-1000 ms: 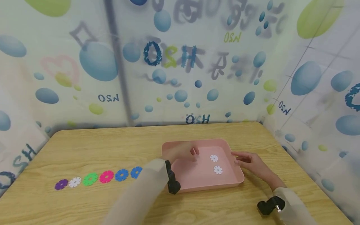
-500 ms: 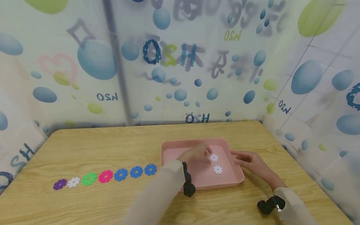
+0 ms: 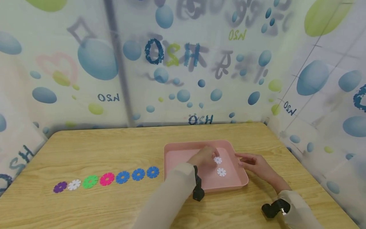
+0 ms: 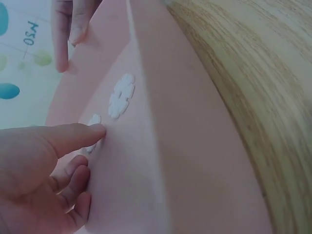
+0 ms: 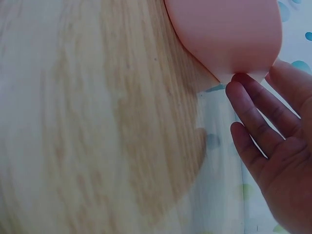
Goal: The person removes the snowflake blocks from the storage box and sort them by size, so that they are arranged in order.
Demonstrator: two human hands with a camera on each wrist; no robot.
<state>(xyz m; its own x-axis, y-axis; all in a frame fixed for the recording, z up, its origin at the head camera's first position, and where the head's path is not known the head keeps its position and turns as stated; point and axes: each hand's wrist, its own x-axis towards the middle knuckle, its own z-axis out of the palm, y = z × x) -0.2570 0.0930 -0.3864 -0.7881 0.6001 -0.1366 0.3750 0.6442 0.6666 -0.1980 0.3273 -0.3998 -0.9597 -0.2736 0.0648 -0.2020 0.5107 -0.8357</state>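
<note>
A pink tray (image 3: 188, 188) stands on the table with two white notched plastic discs lying in it, an upper one (image 3: 218, 160) and a lower one (image 3: 221, 172). My left hand (image 3: 204, 156) reaches into the tray, its fingertips at the upper disc. In the left wrist view, the straight thumb (image 4: 80, 136) partly covers that disc; the index finger is hidden, and the other fingers are loosely bent. My right hand (image 3: 255, 164) touches the tray's right side. Straight fingers (image 5: 253, 117) meet the tray's outer wall in the right wrist view.
Left of the tray, a row of notched discs lies flat: purple (image 3: 60, 187), white (image 3: 74, 184), green (image 3: 90, 182), pink (image 3: 107, 179) and several blue ones (image 3: 138, 174). A patterned curtain (image 3: 183, 79) hangs behind the wooden table (image 3: 114, 143).
My left hand has moved rightward across the tray to the upper white disc. The sleeve no longer hides the rightmost blue disc. My right hand stays at the tray's side.
</note>
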